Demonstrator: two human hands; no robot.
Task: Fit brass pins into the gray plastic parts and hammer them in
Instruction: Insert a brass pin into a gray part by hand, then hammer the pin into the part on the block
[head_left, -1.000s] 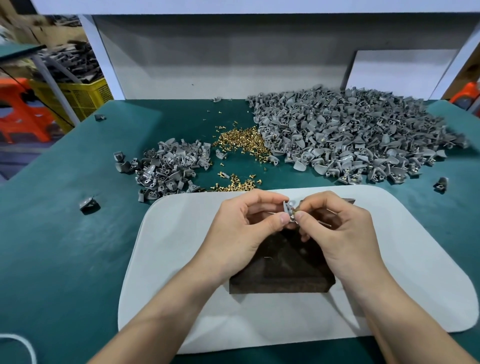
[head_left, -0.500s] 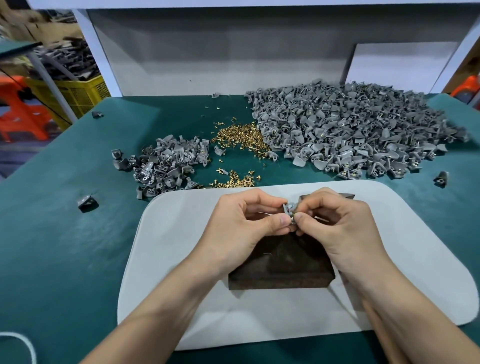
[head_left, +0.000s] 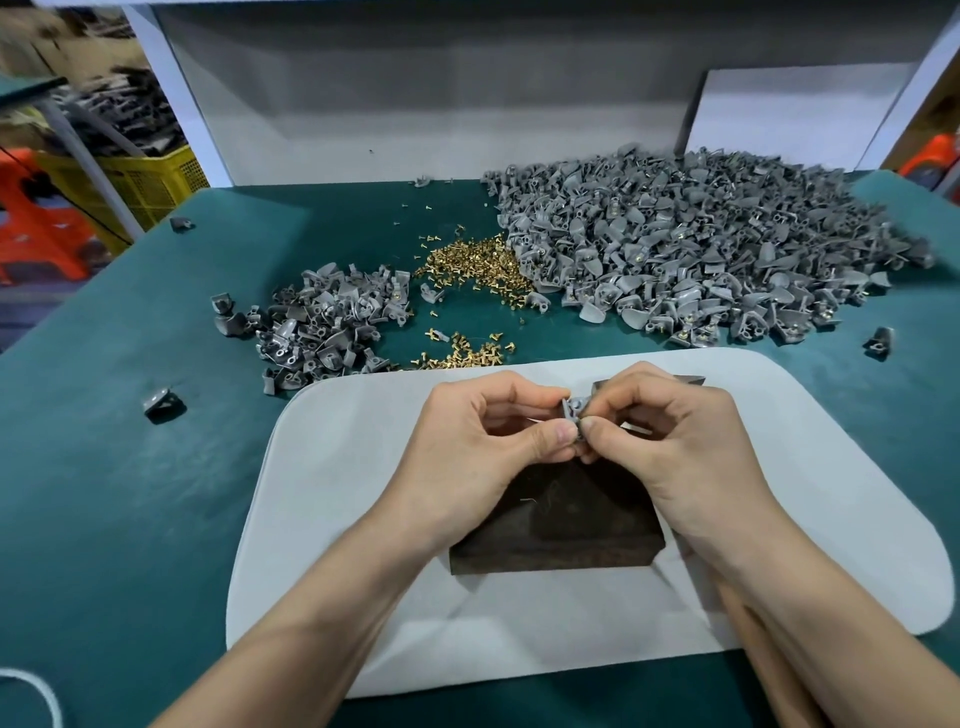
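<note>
Above the dark block (head_left: 556, 525), the left hand (head_left: 483, 441) and right hand (head_left: 670, 447) pinched one gray plastic part (head_left: 575, 406), fingers (head_left: 558, 432) clamped on it.

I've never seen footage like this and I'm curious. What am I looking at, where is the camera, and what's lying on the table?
No machine: a person's two bare hands, filmed by a camera worn on their head, looking down. The left hand and right hand pinch one small gray part between them, above a dark block on a pale mat. On the green table behind lie a big pile of gray parts, a smaller pile and loose brass pins.
</note>
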